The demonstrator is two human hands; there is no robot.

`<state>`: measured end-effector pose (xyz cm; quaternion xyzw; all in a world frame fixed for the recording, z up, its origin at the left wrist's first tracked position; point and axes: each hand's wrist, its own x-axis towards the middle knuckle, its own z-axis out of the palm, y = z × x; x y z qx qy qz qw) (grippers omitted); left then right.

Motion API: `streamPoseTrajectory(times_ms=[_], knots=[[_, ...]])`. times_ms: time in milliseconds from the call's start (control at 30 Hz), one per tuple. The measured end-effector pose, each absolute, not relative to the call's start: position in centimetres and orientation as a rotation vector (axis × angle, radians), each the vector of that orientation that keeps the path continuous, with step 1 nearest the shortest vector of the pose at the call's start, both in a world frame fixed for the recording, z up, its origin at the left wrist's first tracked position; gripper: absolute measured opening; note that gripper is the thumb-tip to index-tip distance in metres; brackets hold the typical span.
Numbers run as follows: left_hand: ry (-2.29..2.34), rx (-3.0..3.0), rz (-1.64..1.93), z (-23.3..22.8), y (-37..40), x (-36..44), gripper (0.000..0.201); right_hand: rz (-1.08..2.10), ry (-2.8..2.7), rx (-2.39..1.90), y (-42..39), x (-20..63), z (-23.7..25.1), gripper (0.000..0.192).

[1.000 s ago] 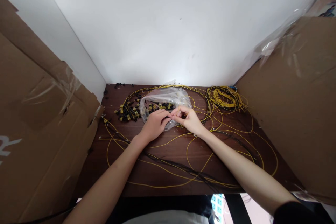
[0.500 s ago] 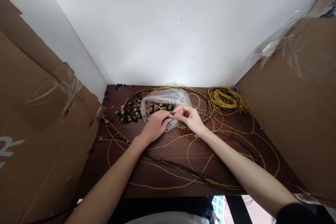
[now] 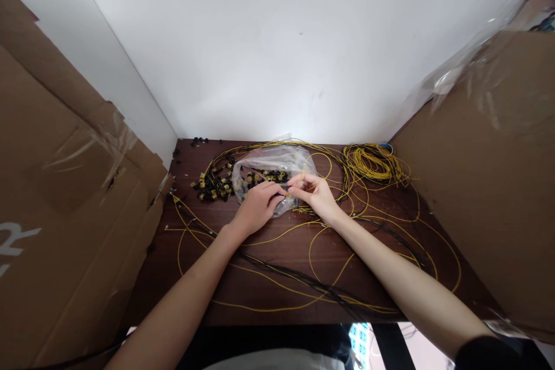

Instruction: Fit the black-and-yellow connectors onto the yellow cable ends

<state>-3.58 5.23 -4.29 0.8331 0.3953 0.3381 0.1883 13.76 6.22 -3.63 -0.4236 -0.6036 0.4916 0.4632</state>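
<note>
My left hand (image 3: 256, 208) and my right hand (image 3: 315, 195) meet fingertip to fingertip over a dark wooden table (image 3: 277, 277). Between the fingertips they pinch a small yellow cable end (image 3: 287, 189); it is too small to make out in detail. Just behind the hands lies a clear plastic bag (image 3: 271, 169) holding black and yellow connectors. Thin yellow cables (image 3: 312, 243) loop across the table under both wrists.
A pile of black and yellow connectors (image 3: 212, 184) lies left of the bag. A coil of yellow cable (image 3: 373, 163) sits at the back right. Cardboard sheets (image 3: 65, 196) lean on the left, and more cardboard (image 3: 489, 185) on the right. A white wall stands behind.
The hands stay together at the bag. The right hand's fingers have shifted slightly as they work the small cable end; nothing else has moved.
</note>
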Motion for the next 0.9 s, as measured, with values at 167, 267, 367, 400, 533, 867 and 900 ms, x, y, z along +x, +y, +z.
streamPoseTrajectory(times_ms=[167, 267, 367, 400, 533, 867, 900], knots=[[1.109, 2.334, 0.961, -4.40, 5.27, -3.59, 0.014, 1.253, -1.397, -1.029, 6.35, 13.78, -3.87, 0.026], [1.108, 2.331, 0.953, -4.39, 5.24, -3.58, 0.014, 1.277, -1.367, -1.018, 6.37, 13.81, -3.93, 0.025], [1.107, 2.333, 0.946, -4.34, 5.21, -3.56, 0.014, 1.287, -1.350, -1.005, 6.35, 13.81, -3.92, 0.026], [1.105, 2.333, 0.948, -4.33, 5.21, -3.56, 0.014, 1.290, -1.344, -1.005, 6.34, 13.81, -3.91, 0.027], [1.102, 2.328, 0.962, -4.38, 5.26, -3.57, 0.013, 1.313, -1.307, -1.009, 6.34, 13.80, -3.86, 0.029], [1.087, 2.322, 0.980, -4.25, 5.19, -3.52, 0.015, 1.313, -1.280, -0.993, 6.28, 13.92, -3.60, 0.027], [1.072, 2.326, 0.988, -4.26, 5.18, -3.54, 0.016, 1.306, -1.291, -0.997, 6.25, 13.91, -3.59, 0.027]])
